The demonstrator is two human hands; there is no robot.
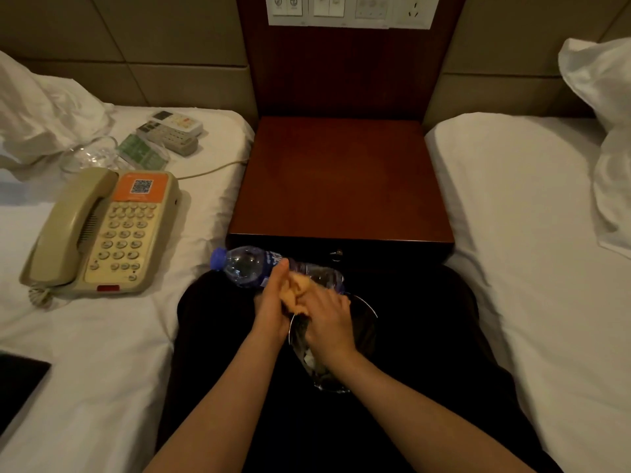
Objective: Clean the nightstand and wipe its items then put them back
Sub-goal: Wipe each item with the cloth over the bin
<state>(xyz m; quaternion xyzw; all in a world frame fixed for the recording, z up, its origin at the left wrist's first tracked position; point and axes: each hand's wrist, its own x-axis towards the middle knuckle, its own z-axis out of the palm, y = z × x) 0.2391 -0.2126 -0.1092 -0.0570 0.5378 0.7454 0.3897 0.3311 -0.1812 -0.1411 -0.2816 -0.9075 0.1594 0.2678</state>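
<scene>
Between the hands, a clear bottle (252,266) with a blue cap lies on its side, held low in front of the table (341,179). The left hand (271,302) is closed around its middle, thumb up along the label. The right hand (324,315) presses an orange cloth (295,290) against the bottle's base end, fingers curled over the cloth. Both forearms reach forward and converge above a bin (362,322) lined with plastic, just under the right hand.

Beyond the hands, the table top is bare and looks wiped, so clearing and cleaning the surface seem done. Left of the left hand, on the bed (102,336), sit the phone (102,233), two remotes (170,133), a green card (143,151) and a glass dish (88,157), all well apart from the table. Whether any of these has been wiped cannot be told.

By my reading, the bottle is the item being wiped, and putting everything back on the table is not yet begun. The phone's cord (211,170) runs toward the table's rear corner.
</scene>
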